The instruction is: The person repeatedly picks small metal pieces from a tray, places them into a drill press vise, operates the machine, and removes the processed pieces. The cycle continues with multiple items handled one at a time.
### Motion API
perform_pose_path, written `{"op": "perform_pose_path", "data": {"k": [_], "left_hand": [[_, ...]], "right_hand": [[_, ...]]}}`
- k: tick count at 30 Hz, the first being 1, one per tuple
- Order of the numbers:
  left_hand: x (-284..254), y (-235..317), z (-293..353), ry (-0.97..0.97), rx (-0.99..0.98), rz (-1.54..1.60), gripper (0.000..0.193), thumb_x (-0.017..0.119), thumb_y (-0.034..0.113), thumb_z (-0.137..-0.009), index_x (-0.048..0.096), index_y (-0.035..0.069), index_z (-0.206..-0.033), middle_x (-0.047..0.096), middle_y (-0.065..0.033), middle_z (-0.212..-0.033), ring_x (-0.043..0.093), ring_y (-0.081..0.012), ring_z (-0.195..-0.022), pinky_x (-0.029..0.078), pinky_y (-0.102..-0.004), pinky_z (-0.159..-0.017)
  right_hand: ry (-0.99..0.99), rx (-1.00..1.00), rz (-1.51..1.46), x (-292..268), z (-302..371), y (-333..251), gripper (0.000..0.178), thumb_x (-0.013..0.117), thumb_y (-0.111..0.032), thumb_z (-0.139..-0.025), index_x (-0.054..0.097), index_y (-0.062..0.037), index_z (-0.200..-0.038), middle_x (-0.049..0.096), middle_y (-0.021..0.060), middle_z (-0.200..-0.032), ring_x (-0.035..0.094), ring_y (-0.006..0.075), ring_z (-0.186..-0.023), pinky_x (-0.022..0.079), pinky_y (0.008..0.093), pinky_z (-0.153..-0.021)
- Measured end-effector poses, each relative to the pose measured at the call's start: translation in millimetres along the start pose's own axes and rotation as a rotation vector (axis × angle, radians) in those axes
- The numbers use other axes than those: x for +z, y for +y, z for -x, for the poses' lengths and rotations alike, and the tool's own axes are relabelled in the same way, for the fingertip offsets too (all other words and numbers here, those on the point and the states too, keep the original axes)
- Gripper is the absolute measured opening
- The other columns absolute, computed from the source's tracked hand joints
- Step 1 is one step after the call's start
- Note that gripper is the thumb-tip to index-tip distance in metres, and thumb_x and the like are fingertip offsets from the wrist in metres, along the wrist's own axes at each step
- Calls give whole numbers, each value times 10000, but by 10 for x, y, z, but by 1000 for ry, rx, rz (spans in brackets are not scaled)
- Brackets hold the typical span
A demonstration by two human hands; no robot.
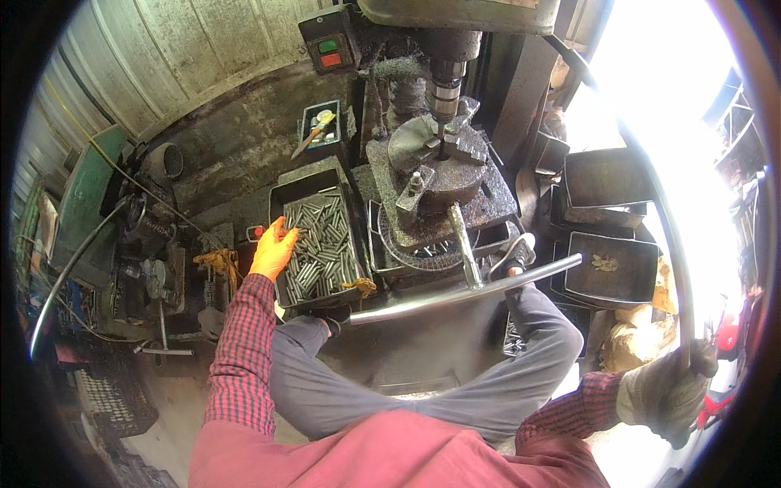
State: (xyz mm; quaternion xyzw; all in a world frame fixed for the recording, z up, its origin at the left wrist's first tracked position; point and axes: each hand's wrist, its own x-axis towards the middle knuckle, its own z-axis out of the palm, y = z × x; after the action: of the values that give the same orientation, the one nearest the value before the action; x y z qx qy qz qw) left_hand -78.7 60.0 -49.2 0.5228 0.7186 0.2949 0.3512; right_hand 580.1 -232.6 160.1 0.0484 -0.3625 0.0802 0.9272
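My left hand (274,249), in an orange glove, is at the left rim of a metal bin (355,244) full of short metal pins (321,244). Its fingers are partly bent and apart, with nothing visible between them. Far to the right, my right hand (667,397) wears a grey work glove and is closed around the lower end of a long curved lever (672,236). In front of me stands a drill press; below its chuck (446,88), a round clamping fixture (435,167) sits on the chip-covered table (390,195).
A shiny horizontal bar (464,290) crosses above my legs. Black trays (610,268) are stacked at the right. Behind the bin, a small box (321,122) holds a brush (313,132). A switch box (329,50) with green and red buttons hangs above. More machinery (154,236) stands left.
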Motion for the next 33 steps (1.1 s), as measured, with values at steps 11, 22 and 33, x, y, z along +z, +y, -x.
{"op": "perform_pose_path", "data": {"k": [11,22,33], "left_hand": [[-32,51,-21,-4,31,138,753,722,335,-1047,425,-1,-1651,663,-188,-1434,668,-256,-1254,508,-382,-1090],[-83,56,41,46,63,98,685,722,336,-1059,477,58,-1636,686,-148,-1398,657,-239,-1276,490,-390,-1119],[-55,-20,-43,36,73,152,697,721,311,-1063,455,28,-1642,673,-133,-1370,649,-213,-1219,489,-366,-1095]], "right_hand": [[-88,114,-62,508,-117,163,344,668,-271,-1001,547,43,-1072,510,134,-1009,565,241,-1099,404,415,-1132],[-189,190,165,347,-373,-78,360,611,-213,-1056,597,112,-1212,596,193,-1156,608,257,-1198,409,392,-1205],[0,-88,619,609,-390,156,322,563,-309,-1129,674,-17,-1053,633,6,-885,683,151,-930,498,294,-1074]]}}
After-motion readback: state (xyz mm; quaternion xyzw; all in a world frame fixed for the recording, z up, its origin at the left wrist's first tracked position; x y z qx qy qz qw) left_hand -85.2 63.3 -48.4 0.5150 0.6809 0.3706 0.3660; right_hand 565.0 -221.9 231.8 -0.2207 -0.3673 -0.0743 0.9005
